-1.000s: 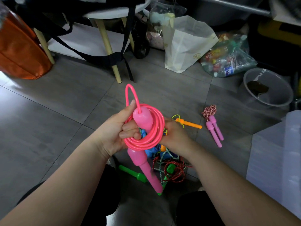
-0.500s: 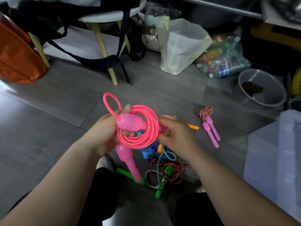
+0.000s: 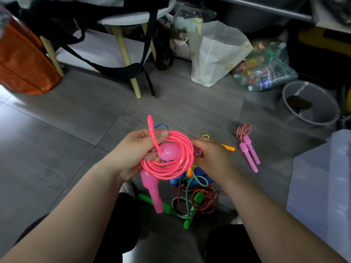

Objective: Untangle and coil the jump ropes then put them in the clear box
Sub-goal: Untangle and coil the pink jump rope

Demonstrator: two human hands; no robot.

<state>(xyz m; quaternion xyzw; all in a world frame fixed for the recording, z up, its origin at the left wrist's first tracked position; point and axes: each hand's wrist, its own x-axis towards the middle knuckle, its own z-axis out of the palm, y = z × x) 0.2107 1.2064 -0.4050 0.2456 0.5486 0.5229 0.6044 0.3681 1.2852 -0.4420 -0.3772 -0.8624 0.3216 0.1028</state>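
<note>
Orange bag (image 3: 22, 59) stands on the floor far to the left of the pink jump rope (image 3: 169, 164), and a stool leg (image 3: 125, 59) of pale wood rises up-left of it. The left hand (image 3: 133, 150) grips the rope's coiled loops from the left, with the thumb pressed on top of the coil beside a free loop of cord that sticks up. One pink handle (image 3: 170, 150) lies across the coil's middle, and the hanging handle (image 3: 152, 190) points down below it. Under the coil, on the grey floor, lies a tangle of ropes (image 3: 195, 202) in red and green-white cord with green handles. The right hand (image 3: 210, 158) has its fingers curled at the coil's right edge, seemingly pinching the crossing handle's narrow end. Just right of that, an orange handle (image 3: 228, 148) pokes out. Farther right lies a small bundled rope (image 3: 248, 149) with pink handles. The clear box (image 3: 322, 177) is far right of the coil, well apart from it.
</note>
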